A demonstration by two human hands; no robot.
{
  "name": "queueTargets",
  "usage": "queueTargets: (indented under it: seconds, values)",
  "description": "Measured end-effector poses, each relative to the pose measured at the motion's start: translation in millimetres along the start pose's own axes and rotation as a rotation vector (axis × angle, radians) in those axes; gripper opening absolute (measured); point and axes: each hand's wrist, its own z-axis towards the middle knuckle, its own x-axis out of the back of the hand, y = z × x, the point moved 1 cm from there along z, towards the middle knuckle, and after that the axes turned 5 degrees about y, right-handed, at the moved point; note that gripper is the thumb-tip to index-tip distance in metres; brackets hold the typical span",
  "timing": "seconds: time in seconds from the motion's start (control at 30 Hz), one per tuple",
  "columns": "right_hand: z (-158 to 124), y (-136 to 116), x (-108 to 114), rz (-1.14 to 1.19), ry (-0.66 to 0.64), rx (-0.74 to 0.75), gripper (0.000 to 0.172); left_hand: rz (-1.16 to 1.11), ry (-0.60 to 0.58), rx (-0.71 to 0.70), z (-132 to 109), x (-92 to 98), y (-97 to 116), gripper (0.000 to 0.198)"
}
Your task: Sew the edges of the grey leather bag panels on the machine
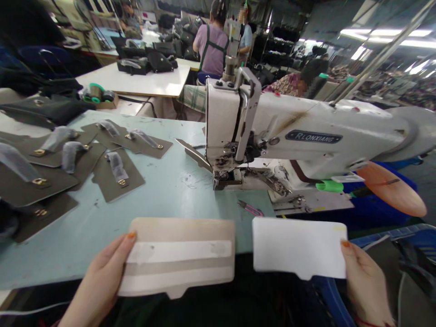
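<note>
My left hand grips the left edge of a beige panel with white strips across it and a small tab on its lower edge. In my right hand is a white panel, pinched at its right edge, with a similar tab below. Both panels are held up side by side, apart, in front of the table edge. Behind them stands a white sewing machine, a dark flat piece beside its needle area. Pink-handled thread snips lie on the light blue table.
Several grey-brown panels with wrapped straps and gold fittings lie on the table's left. A blue basket with dark pieces stands at lower right. An orange oval piece is beside the machine. People work behind.
</note>
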Motion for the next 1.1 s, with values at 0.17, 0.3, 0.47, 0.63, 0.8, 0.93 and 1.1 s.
queueTargets:
  seconds: [0.17, 0.3, 0.47, 0.63, 0.8, 0.93, 1.1]
  values:
    - [-22, -22, 39, -0.163, 0.249, 0.118, 0.023, 0.158, 0.077, -0.174, 15, -7.0, 1, 0.048]
    - [-91, -97, -7, -0.073, 0.112, 0.515, 0.027, 0.124, 0.044, -0.370, 5, -42.4, -3, 0.064]
    - [-183, -172, -110, 0.228, -0.292, 0.790, 0.032, 0.207, 0.109, -0.643, -11, -57.6, -11, 0.032]
    - [-218, -197, -163, 0.361, -0.512, 0.872, 0.035, 0.217, -0.024, -0.618, -24, -50.5, -7, 0.032]
    - [-194, -207, -181, 0.472, -0.486, 0.931, 0.029, 0.151, -0.056, -0.590, -22, -53.0, -8, 0.030]
    - [-169, -221, -193, 0.420, -0.444, 1.063, 0.027, 0.145, -0.063, -0.628, -13, -56.2, -15, 0.027]
    - [-159, -222, -194, 0.554, -0.591, 1.052, 0.017, 0.156, -0.070, -0.717, -14, -57.3, -10, 0.022]
